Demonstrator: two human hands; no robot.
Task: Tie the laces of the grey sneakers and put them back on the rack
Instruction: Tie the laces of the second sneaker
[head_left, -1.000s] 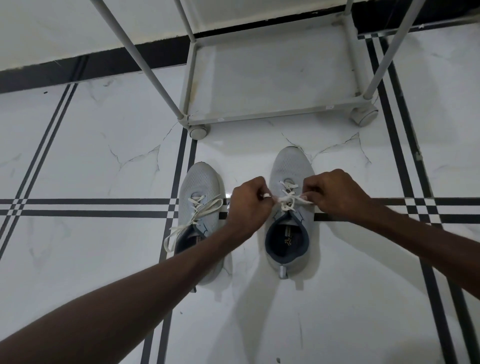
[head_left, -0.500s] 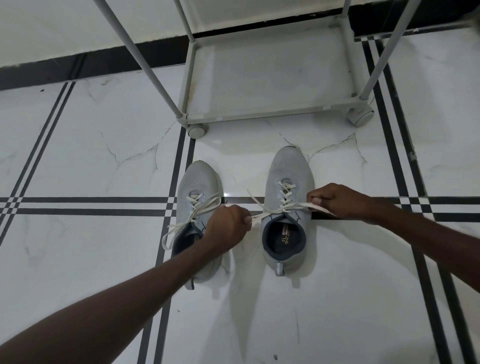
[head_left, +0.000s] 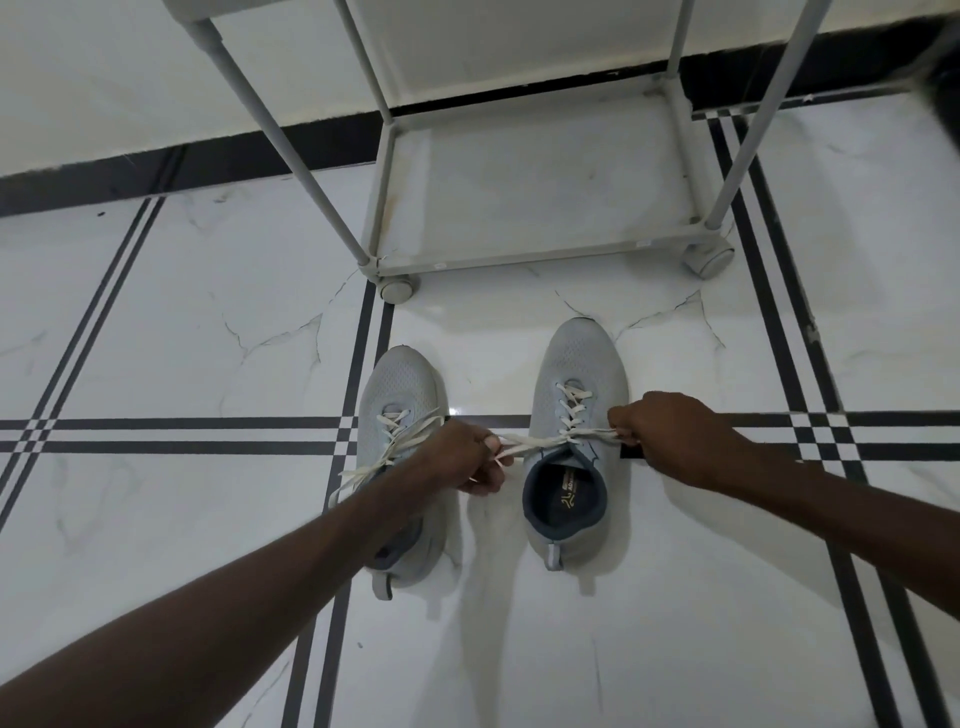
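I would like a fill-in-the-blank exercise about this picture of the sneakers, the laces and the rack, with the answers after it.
1. Both hands pull the laces of the sneaker on the ____ side of the picture.
2. The left hand and the right hand each grip one lace ____.
3. The laces of the other sneaker lie ____.
4. The bottom shelf of the rack holds ____ sneakers.

Answers: right; end; untied; no
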